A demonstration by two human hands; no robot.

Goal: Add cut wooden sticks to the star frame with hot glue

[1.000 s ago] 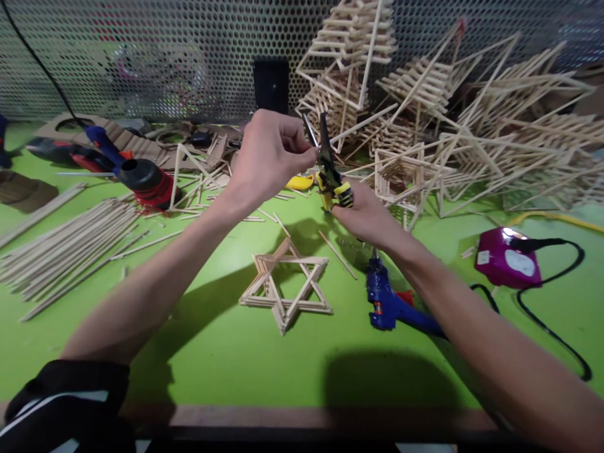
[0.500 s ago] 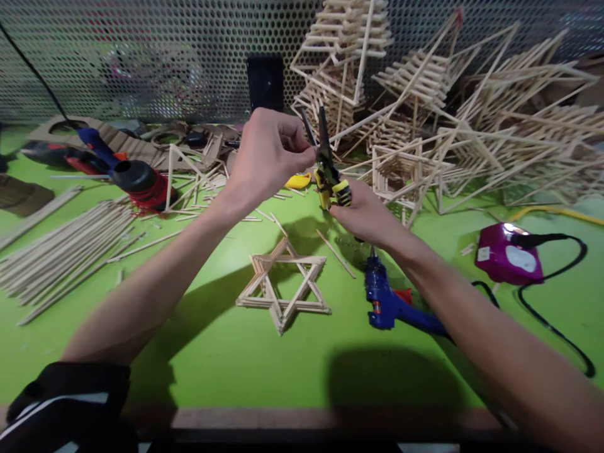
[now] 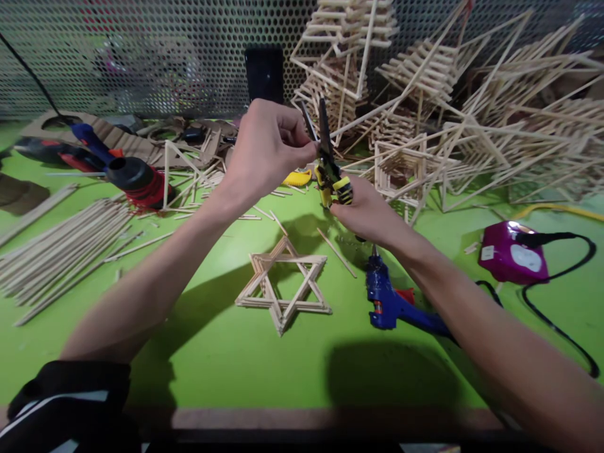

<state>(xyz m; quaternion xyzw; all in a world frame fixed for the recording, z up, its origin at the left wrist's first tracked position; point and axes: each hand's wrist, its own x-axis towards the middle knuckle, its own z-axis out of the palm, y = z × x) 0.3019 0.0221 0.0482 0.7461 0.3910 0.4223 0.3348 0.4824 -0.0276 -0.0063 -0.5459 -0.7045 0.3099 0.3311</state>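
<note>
My right hand (image 3: 365, 204) is wrapped round yellow-and-black scissors (image 3: 326, 148), held upright above the table with the two dark blades spread apart. Close beside the blades, my left hand (image 3: 271, 148) is closed in a pinch, thumb against fingers; whatever lies between the fingertips is too small to make out. Below both hands, a six-pointed star frame (image 3: 278, 306) of layered thin wooden sticks lies flat on the green table (image 3: 245, 377). One loose short stick (image 3: 337, 253) rests to the right of the star.
A blue glue gun (image 3: 384, 296) lies at the right, near a purple box (image 3: 512, 255) with a black cord. Stacked stick frames (image 3: 415, 151) crowd the back right. Long sticks (image 3: 70, 245) lie at the left, near a red-and-black tool (image 3: 141, 182) and a second blue glue gun (image 3: 92, 141).
Both hands and the scissors keep nearly the same pose. The view has shifted slightly; the star and the glue gun have not visibly moved on the table.
</note>
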